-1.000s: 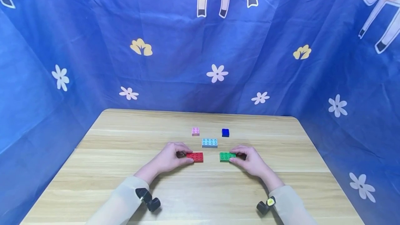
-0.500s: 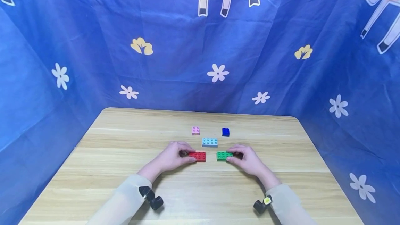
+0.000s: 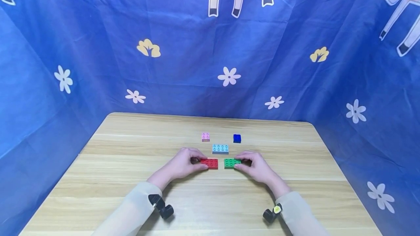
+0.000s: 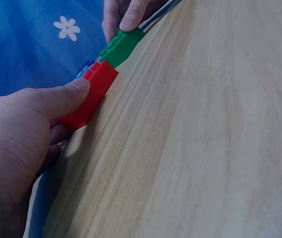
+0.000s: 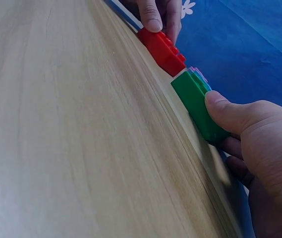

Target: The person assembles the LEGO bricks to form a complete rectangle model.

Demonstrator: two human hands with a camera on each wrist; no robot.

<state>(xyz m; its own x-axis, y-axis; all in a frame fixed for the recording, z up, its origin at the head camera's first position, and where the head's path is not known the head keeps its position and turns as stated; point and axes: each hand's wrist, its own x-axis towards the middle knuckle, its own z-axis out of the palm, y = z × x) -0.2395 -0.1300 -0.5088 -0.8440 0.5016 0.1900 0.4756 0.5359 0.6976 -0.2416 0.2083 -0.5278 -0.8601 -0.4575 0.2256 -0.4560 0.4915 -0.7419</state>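
Note:
A red toy brick (image 3: 212,164) is pinched at its left end between the thumb and fingers of my left hand (image 3: 184,164). Facing it, a green toy brick (image 3: 228,163) is held the same way at its right end by my right hand (image 3: 257,166). A narrow gap separates the two bricks, and both lie low at the wooden table with studs up. In the left wrist view my thumb presses the near side of the red brick (image 4: 93,94). The right wrist view shows my thumb on the green brick (image 5: 195,101).
Just behind the gap is a light blue brick (image 3: 220,149). Farther back sit a small pink brick (image 3: 205,137) on the left and a dark blue brick (image 3: 237,138) on the right. The wooden table (image 3: 210,203) ends at a blue patterned curtain (image 3: 183,68).
My left hand has moved the red brick to the right, and my right hand has moved the green brick to the left. The gap between them has narrowed; the other bricks stay put.

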